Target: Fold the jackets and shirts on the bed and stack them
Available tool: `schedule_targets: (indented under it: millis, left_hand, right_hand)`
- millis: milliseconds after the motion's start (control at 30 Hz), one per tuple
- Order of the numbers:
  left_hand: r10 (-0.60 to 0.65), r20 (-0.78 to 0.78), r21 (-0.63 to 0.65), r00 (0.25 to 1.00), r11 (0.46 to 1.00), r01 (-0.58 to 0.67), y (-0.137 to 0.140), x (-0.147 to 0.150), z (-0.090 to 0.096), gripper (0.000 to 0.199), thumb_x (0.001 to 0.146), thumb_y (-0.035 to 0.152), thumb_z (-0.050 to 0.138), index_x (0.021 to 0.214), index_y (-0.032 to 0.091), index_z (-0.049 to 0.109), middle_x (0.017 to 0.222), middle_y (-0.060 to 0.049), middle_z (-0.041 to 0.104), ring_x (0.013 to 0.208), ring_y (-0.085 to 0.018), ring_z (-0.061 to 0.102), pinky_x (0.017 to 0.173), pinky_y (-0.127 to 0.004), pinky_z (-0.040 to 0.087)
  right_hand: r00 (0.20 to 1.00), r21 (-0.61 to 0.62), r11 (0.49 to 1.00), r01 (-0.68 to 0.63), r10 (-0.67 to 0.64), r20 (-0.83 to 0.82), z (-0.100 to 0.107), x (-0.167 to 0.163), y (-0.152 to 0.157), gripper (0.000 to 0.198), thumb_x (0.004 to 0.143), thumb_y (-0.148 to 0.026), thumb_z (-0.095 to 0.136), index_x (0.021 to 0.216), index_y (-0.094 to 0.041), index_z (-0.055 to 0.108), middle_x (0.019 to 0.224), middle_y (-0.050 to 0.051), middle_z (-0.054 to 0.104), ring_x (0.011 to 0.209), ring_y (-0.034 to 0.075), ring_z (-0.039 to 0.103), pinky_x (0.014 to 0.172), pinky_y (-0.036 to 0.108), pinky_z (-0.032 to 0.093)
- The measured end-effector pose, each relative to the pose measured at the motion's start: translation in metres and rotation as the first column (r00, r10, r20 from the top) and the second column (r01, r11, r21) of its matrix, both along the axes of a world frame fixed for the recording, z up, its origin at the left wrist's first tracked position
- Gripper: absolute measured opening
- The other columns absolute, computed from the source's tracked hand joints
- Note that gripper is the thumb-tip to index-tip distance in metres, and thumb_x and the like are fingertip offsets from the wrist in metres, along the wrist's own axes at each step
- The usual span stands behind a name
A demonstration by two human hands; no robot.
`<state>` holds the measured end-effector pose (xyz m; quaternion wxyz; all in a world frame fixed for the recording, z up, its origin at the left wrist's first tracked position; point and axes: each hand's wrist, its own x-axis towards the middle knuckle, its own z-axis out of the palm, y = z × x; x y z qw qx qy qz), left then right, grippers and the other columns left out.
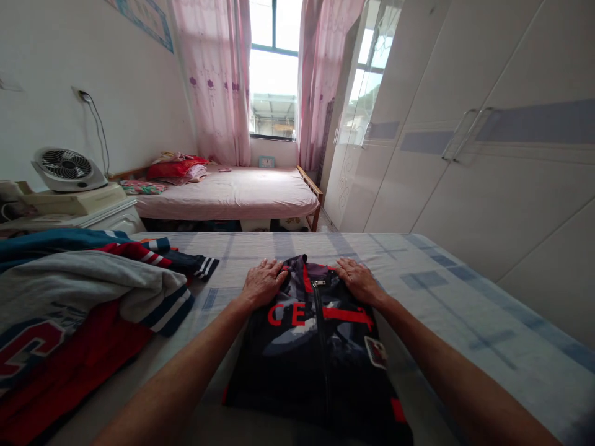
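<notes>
A black zip-up jacket (297, 359) with red and grey patterning lies folded, front side up, on the bed (418, 297) before me. Red letters "CE" show on its chest, and a zip runs down the middle from the collar. My left hand (264, 282) rests flat on the jacket's left shoulder edge, fingers stretched out. On the opposite shoulder my right hand (360, 280) lies palm down, its fingers also extended. Neither hand is gripping the cloth.
On the left of the bed lies a pile of clothes, with a grey sweatshirt (93, 291) on a red garment (106, 353). Beyond stand a fan (69, 168) on a cabinet and a second bed (242, 192). A white wardrobe (511, 186) lines the right side.
</notes>
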<state>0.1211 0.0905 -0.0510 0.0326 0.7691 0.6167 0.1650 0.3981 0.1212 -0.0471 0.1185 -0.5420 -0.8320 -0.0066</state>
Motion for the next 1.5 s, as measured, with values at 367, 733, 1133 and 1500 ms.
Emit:
schedule_targets:
  millis: [367, 733, 1133, 1500]
  left_hand:
    - [-0.226, -0.042, -0.057, 0.973, 0.973, 0.223, -0.03, 0.033, 0.016, 0.057, 0.091, 0.051, 0.033, 0.139, 0.021, 0.041, 0.148, -0.007, 0.037, 0.139, -0.027, 0.024, 0.112, -0.046, 0.02]
    - [-0.221, -0.018, -0.107, 0.975, 0.97, 0.218, -0.058, 0.032, 0.017, 0.05, 0.091, 0.047, 0.036, 0.137, 0.029, 0.043, 0.148, -0.005, 0.037, 0.138, -0.025, 0.027, 0.111, -0.05, 0.016]
    - [0.224, 0.594, -0.23, 0.773, 0.968, -0.104, -0.191, -0.035, 0.011, 0.058, 0.081, 0.05, 0.047, 0.121, 0.009, 0.057, 0.11, -0.014, 0.066, 0.099, -0.025, 0.063, 0.083, -0.036, 0.05]
    - [0.161, 0.747, -0.213, 0.645, 0.977, 0.004, -0.21, -0.014, 0.019, 0.063, 0.075, 0.038, 0.053, 0.133, 0.014, 0.047, 0.061, 0.005, 0.048, 0.059, -0.013, 0.049, 0.059, -0.025, 0.039]
  right_hand:
    - [0.992, -0.037, 0.997, -0.067, 0.063, -0.106, 0.0, -0.021, -0.051, 0.051, 0.095, -0.043, 0.029, 0.135, -0.017, 0.046, 0.143, 0.009, 0.043, 0.135, 0.022, 0.032, 0.11, 0.045, 0.023]
    - [0.975, -0.042, 0.98, -0.193, 0.187, -0.117, 0.004, -0.026, -0.066, 0.051, 0.094, -0.044, 0.032, 0.137, -0.019, 0.045, 0.145, 0.009, 0.039, 0.136, 0.022, 0.03, 0.111, 0.043, 0.022]
    - [0.666, -0.144, 0.964, 0.224, -0.259, -0.7, 0.013, 0.035, -0.198, 0.043, 0.086, -0.042, 0.043, 0.121, -0.02, 0.054, 0.121, 0.011, 0.061, 0.111, 0.023, 0.058, 0.093, 0.038, 0.046]
    - [0.504, -0.254, 0.948, 0.191, -0.317, -0.803, 0.001, 0.01, -0.226, 0.043, 0.075, -0.034, 0.049, 0.116, -0.021, 0.054, 0.078, 0.0, 0.061, 0.067, 0.016, 0.06, 0.063, 0.029, 0.049]
